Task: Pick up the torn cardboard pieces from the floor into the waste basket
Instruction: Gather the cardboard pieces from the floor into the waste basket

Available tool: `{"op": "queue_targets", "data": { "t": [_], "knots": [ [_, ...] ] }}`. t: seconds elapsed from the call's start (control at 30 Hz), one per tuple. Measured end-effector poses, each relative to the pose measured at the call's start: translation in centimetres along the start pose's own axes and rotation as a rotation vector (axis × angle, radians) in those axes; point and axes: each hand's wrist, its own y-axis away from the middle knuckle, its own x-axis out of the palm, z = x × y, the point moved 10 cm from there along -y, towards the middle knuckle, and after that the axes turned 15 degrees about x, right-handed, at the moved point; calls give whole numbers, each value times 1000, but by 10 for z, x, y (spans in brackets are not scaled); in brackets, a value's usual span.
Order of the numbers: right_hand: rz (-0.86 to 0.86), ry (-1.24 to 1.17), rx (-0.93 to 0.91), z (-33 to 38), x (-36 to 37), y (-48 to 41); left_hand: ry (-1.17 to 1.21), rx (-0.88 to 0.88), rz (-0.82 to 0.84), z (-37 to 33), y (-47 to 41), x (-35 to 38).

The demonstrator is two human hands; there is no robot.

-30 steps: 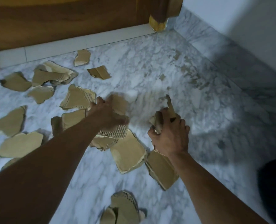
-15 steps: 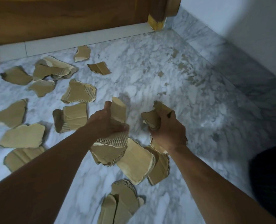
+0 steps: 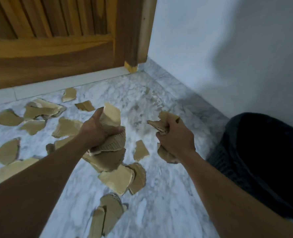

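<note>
Left hand (image 3: 97,133) fingers clamped on stack of torn tan corrugated cardboard pieces (image 3: 110,134); right hand (image 3: 174,138) fisted round smaller crumpled wad (image 3: 161,125). More scraps scattered on white marble floor (image 3: 159,194). Cardboard likely light, semi-stiff, ragged edges; pinch flat faces, stack before lifting. Dark ribbed waste basket (image 3: 231,160) at right, cut off by frame, inside too dark to read. Count per hand unclear.

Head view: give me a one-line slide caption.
Both hands, left hand and right hand, clutch torn cardboard above the littered marble floor, beside the dark waste basket.
</note>
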Motion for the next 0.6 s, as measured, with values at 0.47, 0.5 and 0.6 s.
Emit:
{"op": "queue_targets", "data": {
  "t": [0.47,0.5,0.6],
  "knots": [
    [-296,-15,301,-190,-277,21,379,388,106,-323,-7,175],
    [-276,-16,324,-204,-277,23,363,377,124,-334,-2,196],
    [-187,-57,367,-242,-267,29,273,348,189,-351,12,249]
  ]
}}
